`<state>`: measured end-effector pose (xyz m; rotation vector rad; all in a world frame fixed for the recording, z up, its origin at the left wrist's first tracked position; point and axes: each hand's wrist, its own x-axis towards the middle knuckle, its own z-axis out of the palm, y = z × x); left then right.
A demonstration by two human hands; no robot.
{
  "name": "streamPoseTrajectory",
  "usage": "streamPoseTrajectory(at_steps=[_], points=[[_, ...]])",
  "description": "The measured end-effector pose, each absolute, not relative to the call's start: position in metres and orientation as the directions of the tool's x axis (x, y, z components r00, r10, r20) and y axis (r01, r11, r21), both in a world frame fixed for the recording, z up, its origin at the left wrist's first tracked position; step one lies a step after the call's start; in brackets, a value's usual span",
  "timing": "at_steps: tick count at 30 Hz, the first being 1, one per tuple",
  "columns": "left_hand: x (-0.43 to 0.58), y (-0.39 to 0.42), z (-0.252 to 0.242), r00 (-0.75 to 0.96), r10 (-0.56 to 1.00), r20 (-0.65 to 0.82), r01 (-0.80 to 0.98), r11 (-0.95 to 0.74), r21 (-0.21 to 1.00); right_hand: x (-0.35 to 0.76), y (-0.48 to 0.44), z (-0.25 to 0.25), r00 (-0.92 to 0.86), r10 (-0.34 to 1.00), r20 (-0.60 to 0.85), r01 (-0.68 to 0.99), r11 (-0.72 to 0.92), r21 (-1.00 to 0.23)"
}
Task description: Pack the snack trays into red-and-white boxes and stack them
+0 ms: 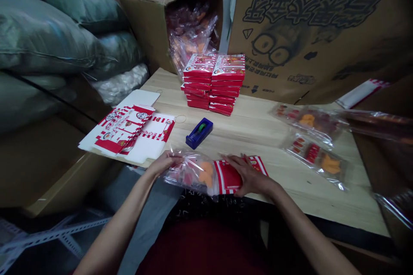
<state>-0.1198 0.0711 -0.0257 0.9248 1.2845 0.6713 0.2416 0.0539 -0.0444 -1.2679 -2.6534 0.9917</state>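
Pinching clear bag (190, 172) w/ L hand (163, 163), resting spread-fingered R hand (251, 176) on red-white pkg (227, 177): hands are prob. aligning both, next move calling for steady, level guiding.

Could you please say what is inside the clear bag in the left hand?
Inside the clear bag, an orange piece shows, with reddish contents to its left. Creases and glare hide details; the left hand covers part of the left end.
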Motion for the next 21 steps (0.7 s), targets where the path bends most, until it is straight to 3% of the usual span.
streamPoseTrajectory(at_steps=[7,21], points=[[-0.108,0.06,-0.041,0.089,0.876,-0.474,0.023,0.474,0.88,0.237,0.04,-0.054,-0.613,0.775,-0.155,0.725,0.473,-0.501],[-0.109,0.055,-0.049,0.057,0.864,-0.501,-0.027,0.503,0.864,0.236,0.031,-0.054,-0.626,0.761,-0.168,0.733,0.501,-0.461]])
